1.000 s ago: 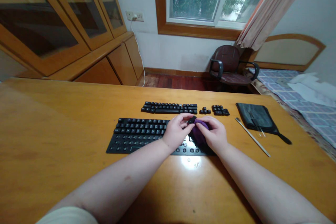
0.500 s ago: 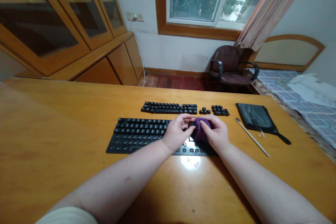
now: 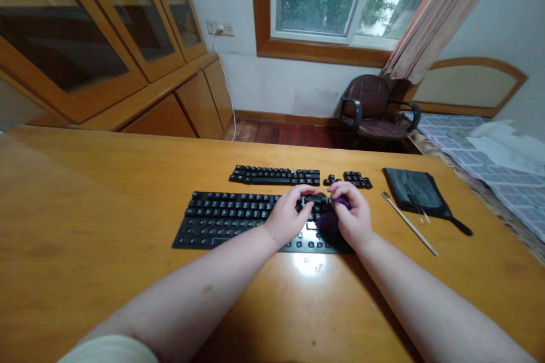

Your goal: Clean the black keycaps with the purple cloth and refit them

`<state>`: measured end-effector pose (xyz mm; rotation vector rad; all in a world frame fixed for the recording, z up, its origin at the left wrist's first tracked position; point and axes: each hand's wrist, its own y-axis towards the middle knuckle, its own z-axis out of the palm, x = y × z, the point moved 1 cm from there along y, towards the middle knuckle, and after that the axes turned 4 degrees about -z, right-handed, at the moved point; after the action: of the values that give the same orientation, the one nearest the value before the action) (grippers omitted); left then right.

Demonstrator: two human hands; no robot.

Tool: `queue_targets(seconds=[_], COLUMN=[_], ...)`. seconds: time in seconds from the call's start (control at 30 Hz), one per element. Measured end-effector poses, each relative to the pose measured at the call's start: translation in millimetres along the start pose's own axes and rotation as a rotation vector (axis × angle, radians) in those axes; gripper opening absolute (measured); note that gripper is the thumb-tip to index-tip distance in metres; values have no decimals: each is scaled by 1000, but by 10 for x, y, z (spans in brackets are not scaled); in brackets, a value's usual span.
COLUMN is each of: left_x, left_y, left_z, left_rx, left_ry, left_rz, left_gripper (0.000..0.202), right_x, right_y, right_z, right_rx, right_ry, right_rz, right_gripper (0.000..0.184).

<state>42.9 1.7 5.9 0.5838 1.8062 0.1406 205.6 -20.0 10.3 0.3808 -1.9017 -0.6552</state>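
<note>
A black keyboard (image 3: 230, 210) lies on the wooden desk, its upper rows capped and its lower rows bare of keycaps. Over its right half, my left hand (image 3: 289, 214) has thumb and fingers apart, with dark key shapes visible in the gap. My right hand (image 3: 354, 216) pinches a bunched purple cloth (image 3: 327, 221), which hangs down onto the keyboard's right end. Whether a keycap is also between the right fingertips is hidden.
Removed black keycaps (image 3: 276, 176) sit in rows behind the keyboard, with smaller groups (image 3: 356, 179) to their right. On the right lie a long thin white-handled brush (image 3: 411, 224) and a dark pouch (image 3: 415, 187) with a thin wire tool (image 3: 414, 199) on it.
My left fingers have parted from the small black keycap they pinched. My right hand has gathered the purple cloth closer into its fingers; part of it now droops lower.
</note>
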Motion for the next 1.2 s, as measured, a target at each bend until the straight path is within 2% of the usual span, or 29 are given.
queue_targets(seconds=[0.13,0.23,0.3,0.4,0.5,0.63,0.8,0.9,1.03,1.1,1.2], left_x=[48,96,117,136,146,136,92,75,65,48,1], left_y=[-3,-7,-6,-1,0,-8,-35,-44,-37,-34,-41], left_z=[9,34,50,65,70,71,29,-6,-31,-35,-31], left_rx=[-28,-84,-96,-82,-92,-102,-64,-61,-69,-58,2], left_ry=[-33,-162,-251,-365,-463,-502,-400,-280,-132,-57,26], left_rz=[3,-25,-58,-136,-190,-187,-99,-69,-51,6,121], left_gripper=[29,28,24,21,25,29,27,24,21,19,15], right_x=[63,91,98,85,47,-10,-38,-83,-61,70,373], right_y=[9,14,15,17,20,31,34,-13,-35,30,185], right_z=[11,28,29,26,28,36,17,20,17,-77,-395], right_rx=[101,123,146,222,283,267,175,109,97,88,106], right_ry=[-114,-151,-149,-115,-43,61,177,324,490,455,154], right_rz=[-52,-38,-18,-6,-19,49,168,307,444,433,408], right_gripper=[15,12,17,29,34,33,32,35,39,37,36])
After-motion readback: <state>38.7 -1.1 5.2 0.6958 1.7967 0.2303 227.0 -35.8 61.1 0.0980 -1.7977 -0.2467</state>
